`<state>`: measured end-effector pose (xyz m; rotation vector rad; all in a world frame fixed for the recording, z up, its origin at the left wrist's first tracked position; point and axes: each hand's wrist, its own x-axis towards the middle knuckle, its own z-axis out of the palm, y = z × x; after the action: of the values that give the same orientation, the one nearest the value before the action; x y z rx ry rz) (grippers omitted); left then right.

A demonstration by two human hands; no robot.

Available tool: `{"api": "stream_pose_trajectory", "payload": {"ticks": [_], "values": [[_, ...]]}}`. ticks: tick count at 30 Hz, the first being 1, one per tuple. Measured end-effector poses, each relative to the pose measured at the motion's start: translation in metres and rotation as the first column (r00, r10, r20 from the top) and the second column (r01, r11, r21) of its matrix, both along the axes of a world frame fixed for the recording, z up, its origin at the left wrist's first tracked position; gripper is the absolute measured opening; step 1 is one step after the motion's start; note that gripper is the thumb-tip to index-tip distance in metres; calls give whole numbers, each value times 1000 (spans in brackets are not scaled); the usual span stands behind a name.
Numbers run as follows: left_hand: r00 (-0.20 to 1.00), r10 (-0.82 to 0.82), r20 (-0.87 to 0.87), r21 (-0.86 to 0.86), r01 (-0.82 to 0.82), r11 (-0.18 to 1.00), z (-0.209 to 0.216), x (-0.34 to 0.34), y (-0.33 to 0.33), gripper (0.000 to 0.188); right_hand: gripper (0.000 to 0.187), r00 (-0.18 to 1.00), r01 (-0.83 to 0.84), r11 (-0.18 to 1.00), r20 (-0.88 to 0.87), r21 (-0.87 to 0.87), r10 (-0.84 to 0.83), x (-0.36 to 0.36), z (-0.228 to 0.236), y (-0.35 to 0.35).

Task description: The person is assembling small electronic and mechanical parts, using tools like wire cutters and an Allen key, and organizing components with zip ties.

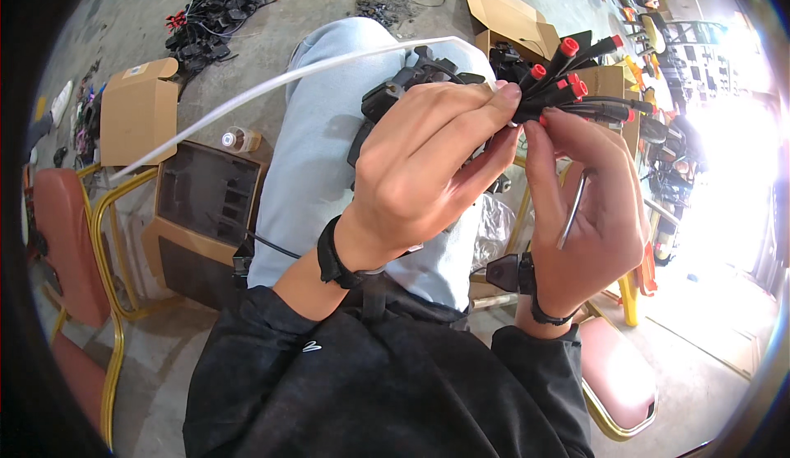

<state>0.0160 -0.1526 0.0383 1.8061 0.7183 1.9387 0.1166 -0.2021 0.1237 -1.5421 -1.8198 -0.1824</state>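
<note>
A bundle of black cables with red-tipped connectors (583,88) rises above my lap. A long white zip tie (271,84) arcs from the bundle over my knee toward the left. My left hand (420,153) is closed, its thumb and fingertips pinching the zip tie against the cables. Beside it, my right hand (592,203) pinches at the bundle's lower edge; its fingertips partly hide what they grip. A thin metal rod (573,211) lies across the right palm, tucked under the curled fingers. Black plastic parts (395,96) rest on my lap, partly behind the left hand.
At the left stand an open cardboard box (206,199), a small bottle (240,139) and a red-padded chair (70,244). Black cable assemblies (216,22) lie piled on the floor ahead. Another open carton (514,18) sits beyond my knees. Several vehicles stand along the right.
</note>
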Motion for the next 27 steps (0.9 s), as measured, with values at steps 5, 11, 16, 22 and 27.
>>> {"api": "stream_pose_trajectory", "payload": {"ticks": [5, 11, 16, 22, 27], "values": [[999, -13, -32, -20, 13, 1000, 5, -2, 0, 28, 18, 999, 48, 997, 12, -53, -47, -5, 7, 0], [999, -5, -39, -39, 4, 999, 2, -5, 0, 26, 18, 997, -45, 996, 58, -80, 49, -2, 12, 7], [999, 3, -32, 23, -3, 1000, -1, -2, 1, 37, 22, 976, -36, 985, -217, -171, -3, 6, 4, 3], [995, 9, -95, 52, -4, 999, -3, -3, -2, 39, 20, 939, 36, 995, -337, -92, -65, -2, -4, -2], [996, 4, -88, 73, 3, 997, -6, -1, 0, 38, 18, 950, 1, 1000, -311, -17, -7, 1, -10, -1]]}}
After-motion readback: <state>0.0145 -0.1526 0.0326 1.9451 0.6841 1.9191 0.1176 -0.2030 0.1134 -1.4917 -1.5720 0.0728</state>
